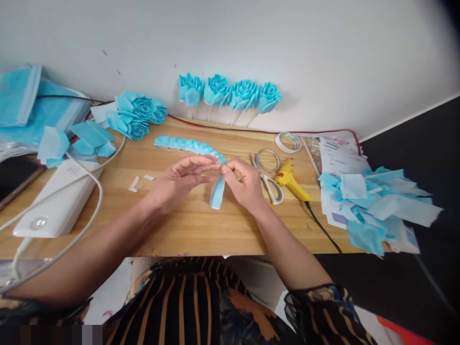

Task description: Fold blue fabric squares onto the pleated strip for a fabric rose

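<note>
Over the middle of a wooden table, my left hand and my right hand meet at the fingertips. Both pinch a folded light-blue strip that hangs down between them. Its other part, a chain of folded blue petals, curves away across the table behind my hands. My left fingers are stretched forward and pressed together on the strip; my right fingers are curled around its top.
Several finished blue paper roses lean on the wall, more lie at the left. Scissors, a yellow glue gun, tape rolls, blue scraps lie right. A white power bank with cables sits left.
</note>
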Demonstrator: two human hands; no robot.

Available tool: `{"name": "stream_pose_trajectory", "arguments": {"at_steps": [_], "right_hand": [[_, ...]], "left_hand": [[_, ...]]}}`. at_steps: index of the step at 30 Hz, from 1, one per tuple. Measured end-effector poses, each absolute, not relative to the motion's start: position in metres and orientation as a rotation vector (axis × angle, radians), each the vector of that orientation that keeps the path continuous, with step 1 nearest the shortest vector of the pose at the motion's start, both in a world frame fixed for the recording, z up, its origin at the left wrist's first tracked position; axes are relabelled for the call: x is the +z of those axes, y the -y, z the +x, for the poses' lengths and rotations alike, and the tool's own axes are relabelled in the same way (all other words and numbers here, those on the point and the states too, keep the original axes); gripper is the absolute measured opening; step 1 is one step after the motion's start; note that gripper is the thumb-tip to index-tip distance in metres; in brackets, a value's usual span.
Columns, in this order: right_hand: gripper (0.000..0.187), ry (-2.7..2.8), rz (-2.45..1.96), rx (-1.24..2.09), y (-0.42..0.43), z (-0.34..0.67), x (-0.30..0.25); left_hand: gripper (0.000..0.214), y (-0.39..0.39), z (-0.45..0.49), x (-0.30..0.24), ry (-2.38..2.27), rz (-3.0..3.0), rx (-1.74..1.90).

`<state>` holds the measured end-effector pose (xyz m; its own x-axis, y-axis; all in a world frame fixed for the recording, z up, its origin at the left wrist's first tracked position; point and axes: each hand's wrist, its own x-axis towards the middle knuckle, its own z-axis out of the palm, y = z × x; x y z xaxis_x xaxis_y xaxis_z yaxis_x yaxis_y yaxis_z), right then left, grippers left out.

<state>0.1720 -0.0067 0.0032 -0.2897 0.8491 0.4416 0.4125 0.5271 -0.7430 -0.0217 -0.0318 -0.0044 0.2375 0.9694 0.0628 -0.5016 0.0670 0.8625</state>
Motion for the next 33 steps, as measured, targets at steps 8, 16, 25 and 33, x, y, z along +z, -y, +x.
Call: {"name": "stream_pose_trajectory", "arguments": {"at_steps": [8,16,25,33], "right_hand": [[0.035,1.712,-1.096,0.967,0.004,0.173,0.007],[0.036,1.781,-1.052,1.027,0.006,0.174,0.008],[0.037,2.419,-0.477,0.486,0.052,0.152,0.036],[0.02,2.399,-0.254,0.893,0.102,0.15,0.024]], "left_hand": [[0.017,0.023,-0.026,-0.005,-0.741,0.682,1.351],[0.018,0.019,-0.03,-0.002,-0.761,0.601,1.353],[0.017,0.015,-0.041,0.0,-0.785,0.629,1.368],[0.018,0.013,-0.041,0.009,-0.824,0.609,1.477]]}}
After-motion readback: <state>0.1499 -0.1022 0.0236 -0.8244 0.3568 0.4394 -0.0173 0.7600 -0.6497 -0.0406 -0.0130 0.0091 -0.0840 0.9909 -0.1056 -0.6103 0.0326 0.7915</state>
